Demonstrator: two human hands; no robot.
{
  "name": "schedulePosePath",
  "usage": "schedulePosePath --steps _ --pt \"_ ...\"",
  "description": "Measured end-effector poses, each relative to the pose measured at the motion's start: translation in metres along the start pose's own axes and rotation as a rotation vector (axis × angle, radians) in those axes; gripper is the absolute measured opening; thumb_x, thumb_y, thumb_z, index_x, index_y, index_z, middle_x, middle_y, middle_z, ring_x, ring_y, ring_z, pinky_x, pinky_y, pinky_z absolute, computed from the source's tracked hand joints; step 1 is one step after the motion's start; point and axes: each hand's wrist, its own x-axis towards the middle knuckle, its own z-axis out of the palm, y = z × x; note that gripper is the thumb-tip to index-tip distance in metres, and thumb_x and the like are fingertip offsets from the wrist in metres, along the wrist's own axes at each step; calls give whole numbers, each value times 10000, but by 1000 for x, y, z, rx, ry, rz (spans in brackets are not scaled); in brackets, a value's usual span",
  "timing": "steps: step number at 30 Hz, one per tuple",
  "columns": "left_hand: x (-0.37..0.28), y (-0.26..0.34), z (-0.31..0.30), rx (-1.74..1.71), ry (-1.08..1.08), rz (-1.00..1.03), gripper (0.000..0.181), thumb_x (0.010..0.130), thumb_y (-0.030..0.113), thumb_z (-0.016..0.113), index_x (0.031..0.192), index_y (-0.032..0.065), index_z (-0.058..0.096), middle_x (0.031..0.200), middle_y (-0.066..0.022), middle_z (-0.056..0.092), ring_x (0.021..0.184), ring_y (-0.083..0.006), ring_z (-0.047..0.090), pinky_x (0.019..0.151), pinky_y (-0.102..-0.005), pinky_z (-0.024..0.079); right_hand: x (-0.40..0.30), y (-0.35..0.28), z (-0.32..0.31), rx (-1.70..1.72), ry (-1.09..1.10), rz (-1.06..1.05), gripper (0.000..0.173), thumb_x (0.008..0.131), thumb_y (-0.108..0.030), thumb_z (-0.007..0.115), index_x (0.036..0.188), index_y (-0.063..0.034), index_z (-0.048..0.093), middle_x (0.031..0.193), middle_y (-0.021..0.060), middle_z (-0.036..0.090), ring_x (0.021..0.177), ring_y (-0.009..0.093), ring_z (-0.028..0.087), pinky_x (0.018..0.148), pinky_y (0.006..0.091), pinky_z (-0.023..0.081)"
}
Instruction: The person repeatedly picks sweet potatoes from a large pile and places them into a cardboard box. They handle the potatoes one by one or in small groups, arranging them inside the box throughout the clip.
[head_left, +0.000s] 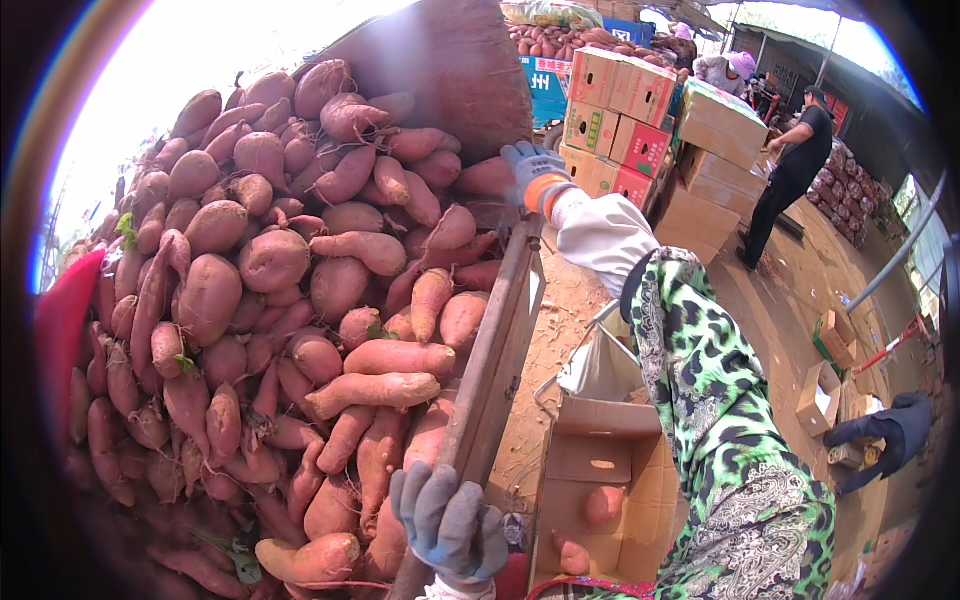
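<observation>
My left hand, in a grey-blue coated glove, has its fingers curled over the near part of the cart's side rail. My right hand, gloved in grey-blue with an orange cuff, lies at the far end of that rail by the raised end board. Its fingertips are close to a sweet potato; whether they grip it cannot be seen. A large heap of sweet potatoes fills the cart left of both hands. Below the rail, an open cardboard box holds two sweet potatoes.
Behind the box stands a metal frame with a pale sack. Stacked cartons rise beyond my right hand. A person in black stands on the right, another bends over near open boxes, and others work farther back.
</observation>
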Motion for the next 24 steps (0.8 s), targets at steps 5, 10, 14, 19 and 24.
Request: schedulePosePath --steps 5,10,14,19,24 --pt "7 -12 8 171 -56 -79 400 928 339 631 1240 88 632 1255 -205 619 1189 -452 568 1022 -553 462 62 -26 63 -274 -126 -19 673 783 -307 772 1395 -184 520 1360 141 579 1307 345 541 1053 490 453" --pt "9 -16 6 185 -75 -109 446 923 429 640 1218 94 639 1217 -201 642 1160 -441 586 1017 -559 450 63 -44 51 -487 -101 -243 374 939 -319 599 1312 -310 605 1274 86 632 1225 288 582 1089 574 320" --pt "10 -17 10 163 -102 -106 443 918 434 639 1224 114 643 1264 -187 641 1198 -433 579 1055 -570 411 48 -10 6 -744 -6 -430 445 855 -326 693 1296 -307 639 1227 84 650 1202 270 588 1083 534 329" --pt "13 -10 5 113 -89 -100 429 919 401 639 1240 116 642 1300 -189 630 1244 -438 563 1100 -582 371 -57 6 -148 342 -293 170 836 679 -241 815 1465 -178 537 1300 124 647 1232 326 600 1054 402 476" --pt "4 -6 10 -128 100 -89 461 899 292 679 1283 43 620 1312 -212 624 1220 -431 593 1090 -544 431 -206 53 -102 2060 -279 213 705 829 -175 759 1453 -10 475 1341 142 625 1231 294 617 1114 486 463"
